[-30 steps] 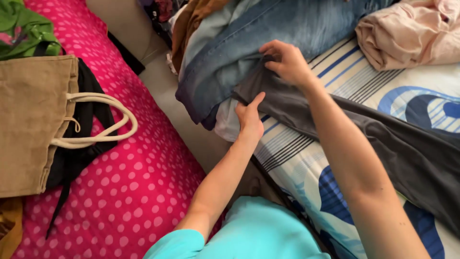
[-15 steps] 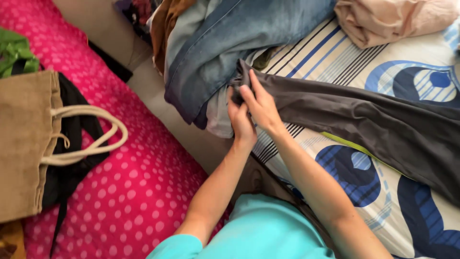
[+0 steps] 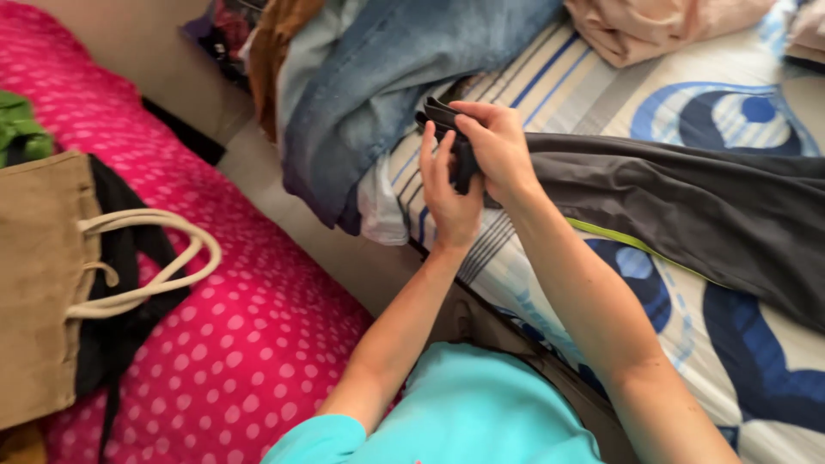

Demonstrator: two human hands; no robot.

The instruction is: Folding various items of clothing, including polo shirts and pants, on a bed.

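The long dark grey garment with a lime-green stripe (image 3: 687, 206) lies across the blue-patterned striped bedsheet (image 3: 739, 112), its long axis running left to right. The right hand (image 3: 498, 150) and left hand (image 3: 449, 202) pinch its bunched left end beside the faded blue jeans (image 3: 404, 77); its right end is cut off.

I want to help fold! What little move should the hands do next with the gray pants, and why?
Probably pull the pinched end toward the far end. Both the left hand and right hand grip one end of the gray pants, while the rest lies stretched across the patterned bedsheet.
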